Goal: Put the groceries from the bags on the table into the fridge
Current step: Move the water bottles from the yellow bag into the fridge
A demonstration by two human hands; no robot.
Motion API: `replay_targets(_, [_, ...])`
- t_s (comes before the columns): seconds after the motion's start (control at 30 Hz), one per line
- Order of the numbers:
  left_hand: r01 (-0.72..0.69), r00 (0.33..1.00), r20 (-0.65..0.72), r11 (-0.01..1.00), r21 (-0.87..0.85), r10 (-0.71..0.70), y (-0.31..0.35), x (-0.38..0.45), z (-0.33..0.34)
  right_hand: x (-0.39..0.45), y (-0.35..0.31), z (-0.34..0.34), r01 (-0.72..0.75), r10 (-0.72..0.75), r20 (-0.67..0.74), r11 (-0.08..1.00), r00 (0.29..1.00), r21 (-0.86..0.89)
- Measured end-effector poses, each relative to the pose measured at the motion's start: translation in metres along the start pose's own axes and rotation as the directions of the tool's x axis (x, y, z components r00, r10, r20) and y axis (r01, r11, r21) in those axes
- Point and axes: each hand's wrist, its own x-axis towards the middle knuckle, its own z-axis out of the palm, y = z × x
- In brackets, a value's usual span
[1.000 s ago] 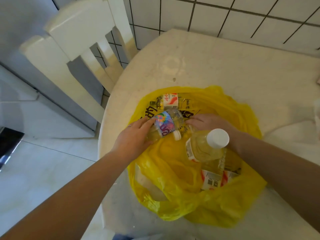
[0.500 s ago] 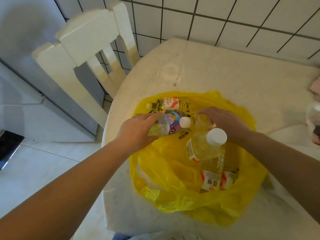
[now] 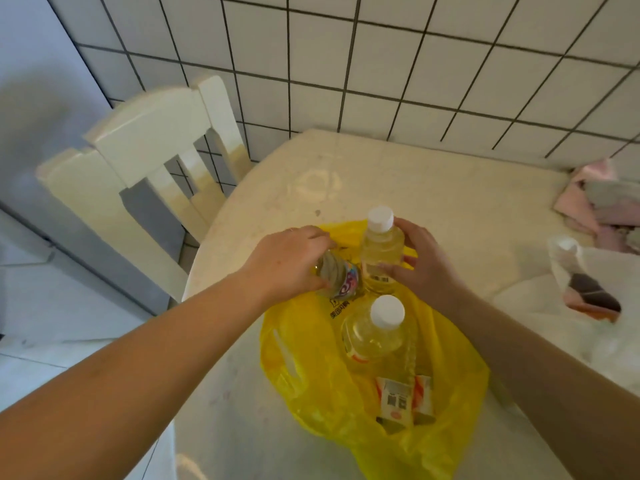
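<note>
**Lifting two bottles clear of the yellow bag**

Landmark = yellow bag (image 3: 311,393), lying open on the pale table (image 3: 433,188), mouth toward the far side.

Table: rounded edge runs just left of the bag; white chair (image 3: 138,161) stands beyond that edge, well apart. Bare tabletop lies past the bag, toward the tiled wall. Right of the bag sits a white bag (image 3: 568,306) w/ a dark-and-pink pack showing.

Inside the bag: a large white-capped bottle (image 3: 375,336) stands upright at mid-bag; orange-white cartons (image 3: 403,400) are nearer the viewer, touching its base.

At the bag's far rim: right hand (image 3: 427,261) wraps an upright clear bottle (image 3: 381,247), cap up, long axis vertical. Left hand (image 3: 287,263) grips a colourful-label bottle (image 3: 337,277) tilted, base toward the viewer, cap hidden under the fingers. The two bottles are just beside each other, maybe touching.

Judgement: both are already up at the rim, so the coming move is out and leftward round the table edge, presumably to the fridge (not in view). Watch the chair back on that path.
</note>
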Motion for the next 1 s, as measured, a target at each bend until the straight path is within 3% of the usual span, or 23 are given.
replay_targets(0.17, [0.093, 0.98, -0.139, 0.949, -0.302, -0.14, -0.003, -0.015, 0.007, 0.002, 0.009, -0.002, -0.013, 0.013, -0.026, 1.0, 1.0, 0.001])
replay_targets(0.27, [0.129, 0.977, -0.116, 0.932, -0.339, -0.177, -0.001, -0.021, 0.008, 0.0, 0.009, -0.003, -0.009, 0.009, -0.015, 1.0, 1.0, -0.008])
replay_targets(0.4, [0.21, 0.976, 0.102, 0.961, -0.18, -0.194, -0.002, -0.019, -0.002, -0.004, 0.002, -0.001, 0.03, -0.028, 0.037, 0.998, 0.999, -0.048])
replay_targets(0.53, [0.216, 0.928, 0.313, 0.976, -0.007, -0.203, -0.006, -0.03, 0.001, -0.007, -0.002, -0.001, 0.021, -0.018, 0.044, 0.996, 0.999, -0.085])
replay_targets(0.63, [0.245, 0.899, 0.38, 0.969, -0.021, -0.219, -0.006, -0.048, 0.022, -0.01, -0.004, -0.002, 0.004, -0.001, 0.038, 0.997, 0.999, -0.082])
replay_targets(0.77, [0.302, 0.897, 0.352, 0.952, -0.054, -0.265, -0.011, -0.06, 0.049, -0.013, -0.003, -0.003, -0.024, 0.026, 0.028, 0.998, 0.999, -0.065])
replay_targets(0.9, [0.24, 0.932, 0.29, 0.97, -0.042, -0.218, 0.001, -0.059, 0.046, -0.015, -0.001, -0.007, -0.043, 0.044, 0.019, 0.998, 0.999, -0.055])
replay_targets(1.0, [0.122, 0.979, 0.193, 0.941, -0.317, -0.062, 0.029, -0.061, 0.03, -0.016, -0.001, -0.012, -0.043, 0.044, 0.007, 0.997, 0.999, -0.067])
